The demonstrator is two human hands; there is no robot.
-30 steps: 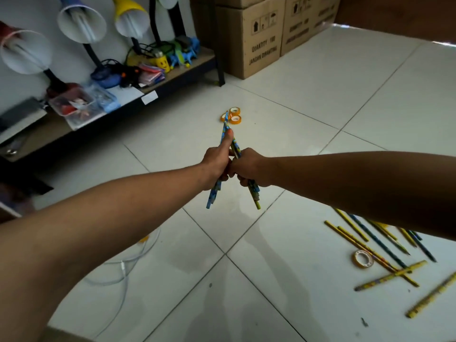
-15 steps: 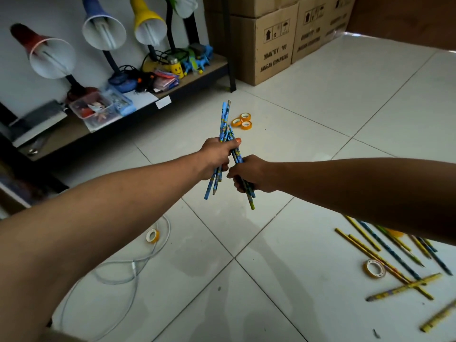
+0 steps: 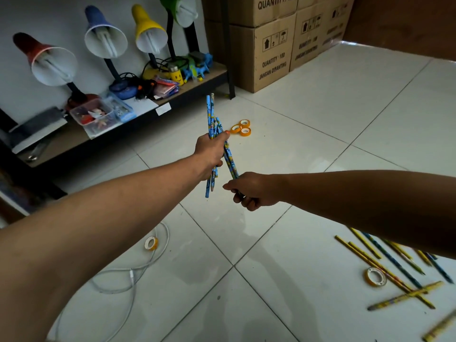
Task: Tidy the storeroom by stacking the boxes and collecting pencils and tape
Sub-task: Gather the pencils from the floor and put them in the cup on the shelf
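Observation:
My left hand (image 3: 211, 149) grips a bundle of blue patterned pencils (image 3: 210, 114), held nearly upright above the floor. My right hand (image 3: 249, 190) sits just below and to the right, its fingers curled round the lower ends of a few of those pencils (image 3: 230, 162). Several yellow and blue pencils (image 3: 385, 262) lie scattered on the tiles at the lower right, with a tape roll (image 3: 375, 276) among them. Three orange tape rolls (image 3: 241, 127) lie together on the floor beyond my hands. One more tape roll (image 3: 151, 243) rests by a white cable.
Stacked cardboard boxes (image 3: 270, 45) stand in the back corner. A low shelf (image 3: 197, 81) on the left carries desk lamps (image 3: 106, 41), plastic containers and toys. A white cable (image 3: 130, 275) loops across the floor at the lower left.
My hands have drawn apart: the left rose with the bundle, the right slid down to the pencils' lower ends. The camera tilted up, showing more of the shelf and boxes.

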